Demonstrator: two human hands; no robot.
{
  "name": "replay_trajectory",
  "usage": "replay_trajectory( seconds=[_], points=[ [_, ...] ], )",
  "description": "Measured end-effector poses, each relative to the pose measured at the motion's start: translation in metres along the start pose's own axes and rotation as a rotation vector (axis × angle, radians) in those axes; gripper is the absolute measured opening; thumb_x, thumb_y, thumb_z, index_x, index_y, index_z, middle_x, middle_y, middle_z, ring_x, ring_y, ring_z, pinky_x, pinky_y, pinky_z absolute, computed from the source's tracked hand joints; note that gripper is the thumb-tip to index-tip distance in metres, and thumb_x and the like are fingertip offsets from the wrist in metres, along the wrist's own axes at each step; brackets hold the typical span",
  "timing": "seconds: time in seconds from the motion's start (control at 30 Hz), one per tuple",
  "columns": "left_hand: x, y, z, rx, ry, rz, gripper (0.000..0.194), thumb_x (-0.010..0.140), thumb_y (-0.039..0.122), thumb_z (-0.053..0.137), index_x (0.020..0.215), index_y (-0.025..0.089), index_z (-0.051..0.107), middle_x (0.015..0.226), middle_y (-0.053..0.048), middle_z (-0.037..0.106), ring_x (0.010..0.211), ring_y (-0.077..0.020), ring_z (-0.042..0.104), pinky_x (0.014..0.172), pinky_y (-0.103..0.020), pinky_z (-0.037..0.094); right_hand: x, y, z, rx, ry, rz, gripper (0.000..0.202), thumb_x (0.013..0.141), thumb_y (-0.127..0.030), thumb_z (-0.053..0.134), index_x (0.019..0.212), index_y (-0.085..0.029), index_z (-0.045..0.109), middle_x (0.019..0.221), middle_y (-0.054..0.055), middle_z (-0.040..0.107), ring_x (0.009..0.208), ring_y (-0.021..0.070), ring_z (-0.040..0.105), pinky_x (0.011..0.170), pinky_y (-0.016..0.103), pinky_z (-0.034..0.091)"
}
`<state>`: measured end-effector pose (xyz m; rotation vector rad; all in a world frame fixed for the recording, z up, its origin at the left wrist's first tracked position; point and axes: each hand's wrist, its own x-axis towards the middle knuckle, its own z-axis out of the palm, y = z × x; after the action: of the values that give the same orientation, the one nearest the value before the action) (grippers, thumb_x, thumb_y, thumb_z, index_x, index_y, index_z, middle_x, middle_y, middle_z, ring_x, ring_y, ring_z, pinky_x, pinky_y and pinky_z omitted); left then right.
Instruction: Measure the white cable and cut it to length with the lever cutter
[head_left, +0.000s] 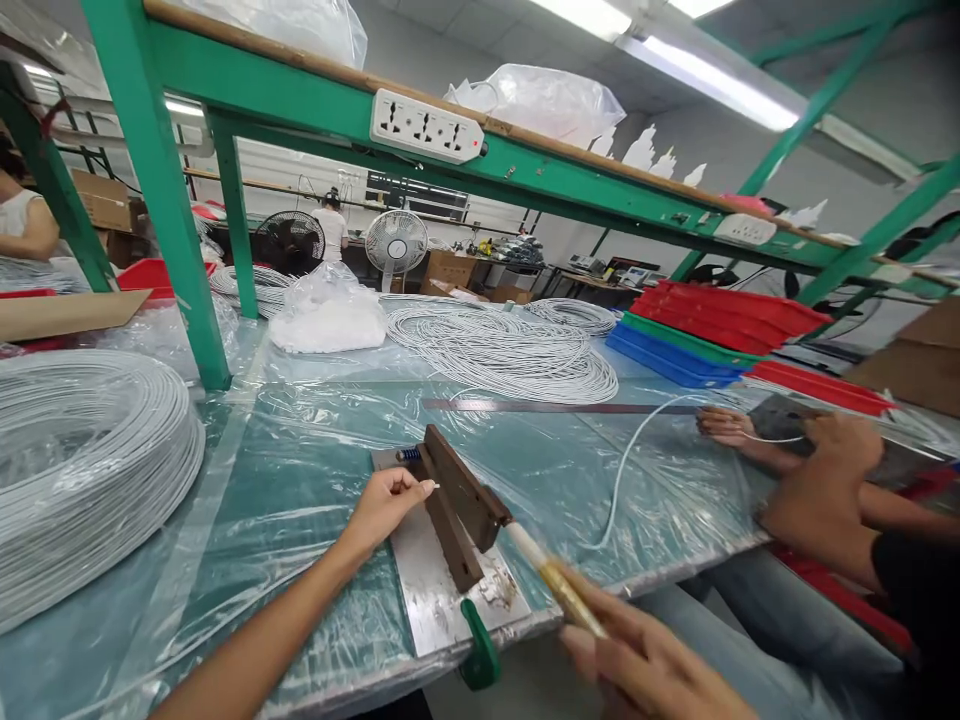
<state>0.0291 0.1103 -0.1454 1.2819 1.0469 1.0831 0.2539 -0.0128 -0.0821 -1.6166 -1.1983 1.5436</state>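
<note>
A lever cutter with brown metal bars stands on a light metal plate at the table's front edge. Its upper bar is raised apart from the lower one. My left hand is closed in a pinch beside the bars, and a small white tip pokes out from its fingertips. A white cable runs behind my left forearm toward that hand. My right hand wraps around the cutter's handle, which is white with gold-coloured tape. Below the plate sits a green clamp handle.
Large cable coils lie at the left and at the back. Stacked trays stand back right. A co-worker's hands handle a white cable at the right. A green shelf frame rises at the left.
</note>
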Motion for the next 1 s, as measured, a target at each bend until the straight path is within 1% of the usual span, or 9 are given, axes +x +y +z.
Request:
replay_trajectory(
  seconds=[0.1, 0.2, 0.27, 0.37, 0.47, 0.6, 0.77, 0.9, 1.0],
  points=[
    [-0.01, 0.014, -0.002, -0.028, -0.078, 0.026, 0.05, 0.062, 0.063, 0.063, 0.061, 0.014, 0.055, 0.056, 0.003, 0.042, 0.056, -0.0091, 0.033, 0.054, -0.022, 0.025, -0.001, -0.06, -0.01, 0.233, -0.083, -0.04, 0.063, 0.074, -0.041, 0.066, 0.132, -0.026, 0.046, 0.064, 0.001, 0.058, 0.034, 0.005, 0.036, 0.034, 0.016, 0.031],
    [-0.02, 0.012, -0.003, 0.03, -0.091, 0.082, 0.048, 0.072, 0.06, 0.057, 0.062, 0.013, 0.06, 0.053, 0.004, 0.035, 0.053, -0.0089, 0.029, 0.052, -0.023, 0.021, 0.019, -0.116, -0.014, 0.385, -0.16, -0.134, 0.045, 0.077, -0.049, 0.06, 0.107, -0.016, 0.065, 0.07, 0.008, 0.063, 0.041, 0.0069, 0.044, 0.04, 0.017, 0.041],
    [-0.024, 0.005, -0.003, 0.115, -0.036, 0.11, 0.051, 0.077, 0.059, 0.05, 0.061, 0.012, 0.061, 0.05, 0.005, 0.03, 0.051, -0.009, 0.027, 0.051, -0.024, 0.017, 0.042, -0.147, -0.014, 0.417, -0.189, -0.193, 0.054, 0.082, -0.059, 0.045, 0.095, -0.011, 0.067, 0.067, 0.01, 0.064, 0.044, 0.0093, 0.05, 0.043, 0.018, 0.045],
    [-0.027, -0.007, -0.002, 0.232, 0.045, 0.147, 0.054, 0.083, 0.059, 0.041, 0.06, 0.013, 0.059, 0.05, 0.005, 0.03, 0.05, -0.0097, 0.029, 0.051, -0.025, 0.017, 0.083, -0.186, -0.006, 0.392, -0.174, -0.269, 0.069, 0.087, -0.065, 0.022, 0.099, -0.01, 0.061, 0.078, 0.017, 0.068, 0.056, 0.0159, 0.062, 0.052, 0.023, 0.051],
    [-0.028, -0.015, -0.003, 0.294, 0.08, 0.185, 0.054, 0.086, 0.057, 0.037, 0.06, 0.014, 0.056, 0.052, 0.004, 0.034, 0.052, -0.0105, 0.033, 0.052, -0.024, 0.019, 0.127, -0.212, 0.01, 0.34, -0.161, -0.378, 0.065, 0.088, -0.064, 0.022, 0.107, -0.011, 0.054, 0.091, 0.02, 0.068, 0.075, 0.0216, 0.067, 0.064, 0.03, 0.054],
    [-0.028, -0.019, -0.005, 0.329, 0.118, 0.193, 0.054, 0.087, 0.057, 0.033, 0.059, 0.015, 0.052, 0.053, 0.003, 0.037, 0.054, -0.0113, 0.036, 0.054, -0.024, 0.021, 0.184, -0.227, 0.034, 0.242, -0.083, -0.444, 0.063, 0.088, -0.064, 0.026, 0.116, -0.012, 0.048, 0.1, 0.017, 0.068, 0.083, 0.0195, 0.067, 0.072, 0.028, 0.052],
    [-0.029, -0.021, -0.005, 0.376, 0.12, 0.218, 0.053, 0.088, 0.056, 0.03, 0.059, 0.016, 0.049, 0.054, 0.003, 0.039, 0.054, -0.0123, 0.04, 0.055, -0.024, 0.022, 0.236, -0.227, 0.055, 0.179, -0.013, -0.437, 0.064, 0.089, -0.061, 0.032, 0.127, -0.009, 0.04, 0.105, 0.018, 0.066, 0.082, 0.0177, 0.066, 0.072, 0.027, 0.051],
    [-0.029, -0.022, -0.004, 0.378, 0.12, 0.235, 0.051, 0.089, 0.055, 0.029, 0.059, 0.017, 0.045, 0.054, 0.002, 0.041, 0.055, -0.0129, 0.042, 0.055, -0.024, 0.024, 0.255, -0.223, 0.066, 0.112, 0.046, -0.486, 0.053, 0.089, -0.048, 0.045, 0.126, -0.011, 0.043, 0.099, 0.015, 0.067, 0.076, 0.017, 0.066, 0.072, 0.03, 0.051],
    [-0.029, -0.022, -0.004, 0.35, 0.142, 0.254, 0.051, 0.089, 0.056, 0.029, 0.059, 0.017, 0.044, 0.055, 0.002, 0.042, 0.055, -0.013, 0.042, 0.055, -0.024, 0.024, 0.248, -0.214, 0.073, 0.07, 0.098, -0.587, 0.054, 0.082, -0.035, 0.06, 0.129, -0.015, 0.041, 0.098, 0.01, 0.067, 0.074, 0.016, 0.065, 0.072, 0.03, 0.05]
  ],
)
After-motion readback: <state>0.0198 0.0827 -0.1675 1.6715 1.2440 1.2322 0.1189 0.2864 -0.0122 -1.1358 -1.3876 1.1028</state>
